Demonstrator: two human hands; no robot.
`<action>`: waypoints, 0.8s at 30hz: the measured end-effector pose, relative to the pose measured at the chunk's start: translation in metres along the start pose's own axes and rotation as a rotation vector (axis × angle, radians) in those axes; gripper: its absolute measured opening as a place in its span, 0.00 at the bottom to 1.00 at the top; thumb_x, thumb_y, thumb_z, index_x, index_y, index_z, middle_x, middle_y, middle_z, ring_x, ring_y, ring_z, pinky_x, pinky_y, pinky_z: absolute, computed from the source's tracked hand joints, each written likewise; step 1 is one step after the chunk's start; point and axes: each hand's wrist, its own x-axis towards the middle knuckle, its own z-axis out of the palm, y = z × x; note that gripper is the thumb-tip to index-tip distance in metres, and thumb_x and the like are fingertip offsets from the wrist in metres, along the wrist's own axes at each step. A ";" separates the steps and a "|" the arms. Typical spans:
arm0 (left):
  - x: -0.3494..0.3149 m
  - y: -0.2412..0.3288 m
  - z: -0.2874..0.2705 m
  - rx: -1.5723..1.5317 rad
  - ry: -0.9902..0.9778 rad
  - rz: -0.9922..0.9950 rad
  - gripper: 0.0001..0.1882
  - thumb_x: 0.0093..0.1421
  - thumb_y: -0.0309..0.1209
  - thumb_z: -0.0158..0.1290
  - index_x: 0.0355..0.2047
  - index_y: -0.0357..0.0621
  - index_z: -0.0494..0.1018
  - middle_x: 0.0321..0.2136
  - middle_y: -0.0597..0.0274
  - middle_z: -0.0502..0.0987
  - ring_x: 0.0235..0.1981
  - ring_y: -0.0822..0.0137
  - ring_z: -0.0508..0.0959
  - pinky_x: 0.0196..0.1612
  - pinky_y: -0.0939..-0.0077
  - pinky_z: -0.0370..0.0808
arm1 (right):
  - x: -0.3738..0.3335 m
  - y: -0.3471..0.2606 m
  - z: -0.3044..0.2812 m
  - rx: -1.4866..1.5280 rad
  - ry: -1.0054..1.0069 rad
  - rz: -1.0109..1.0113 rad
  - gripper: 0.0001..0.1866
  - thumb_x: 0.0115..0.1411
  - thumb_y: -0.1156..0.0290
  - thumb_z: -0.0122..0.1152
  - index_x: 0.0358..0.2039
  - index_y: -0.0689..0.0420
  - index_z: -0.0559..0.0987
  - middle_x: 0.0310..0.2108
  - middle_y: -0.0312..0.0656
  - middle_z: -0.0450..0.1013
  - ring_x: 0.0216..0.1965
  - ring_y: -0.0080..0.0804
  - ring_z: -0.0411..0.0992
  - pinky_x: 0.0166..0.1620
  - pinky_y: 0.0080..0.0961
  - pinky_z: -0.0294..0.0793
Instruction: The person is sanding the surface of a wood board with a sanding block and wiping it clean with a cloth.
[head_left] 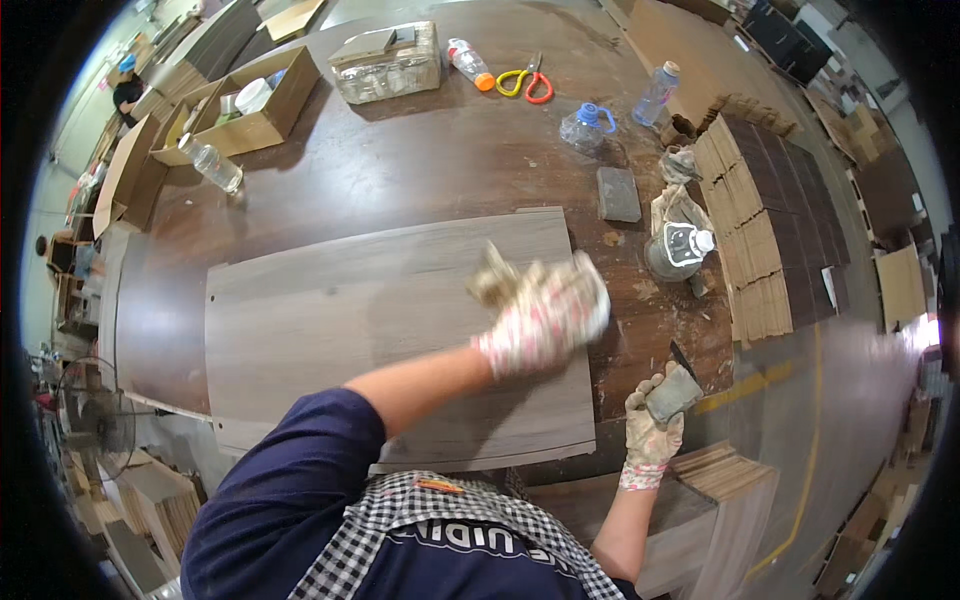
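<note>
My left hand (545,315), in a white glove with pink marks, reaches over the right part of a grey wood-grain panel (330,310). It is blurred by motion. A crumpled tan rag (492,277) sticks out from its fingers, and the hand appears closed on it. Off the table's right front corner, my gloved right hand (652,440) grips a grey-green block (673,394). A thin dark blade-like piece (682,358) juts up beside the block; whether the two are joined I cannot tell. The panel lies flat on the brown table (400,170).
Right of the panel stand a jug with a white cap (675,250), a grey block (618,194) and stacked brown strips (750,230). Farther back are scissors (525,82), bottles (657,93), a taped parcel (387,65) and a cardboard box (250,105). A fan (97,415) stands left.
</note>
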 end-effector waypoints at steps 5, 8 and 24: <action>-0.111 0.062 0.027 -0.872 -0.083 0.065 0.33 0.60 0.46 0.42 0.64 0.53 0.51 0.64 0.55 0.51 0.66 0.56 0.47 0.63 0.43 0.41 | 0.034 0.004 0.012 -0.104 -0.043 0.145 0.39 0.50 0.72 0.67 0.60 0.63 0.58 0.51 0.50 0.65 0.51 0.43 0.67 0.54 0.35 0.67; -0.101 0.000 -0.036 0.053 -0.272 -0.243 0.35 0.55 0.44 0.48 0.62 0.47 0.55 0.63 0.51 0.52 0.66 0.53 0.48 0.63 0.45 0.42 | 0.060 0.012 0.012 -0.316 -0.015 0.158 0.32 0.55 0.72 0.61 0.59 0.62 0.60 0.49 0.47 0.67 0.47 0.38 0.70 0.51 0.31 0.73; -0.310 0.027 -0.035 0.304 -0.417 -0.835 0.46 0.44 0.52 0.54 0.62 0.50 0.56 0.64 0.53 0.51 0.66 0.47 0.43 0.65 0.44 0.35 | 0.236 0.084 0.046 -1.930 -0.257 -0.327 0.22 0.53 0.64 0.62 0.48 0.57 0.75 0.42 0.50 0.72 0.45 0.45 0.71 0.49 0.33 0.69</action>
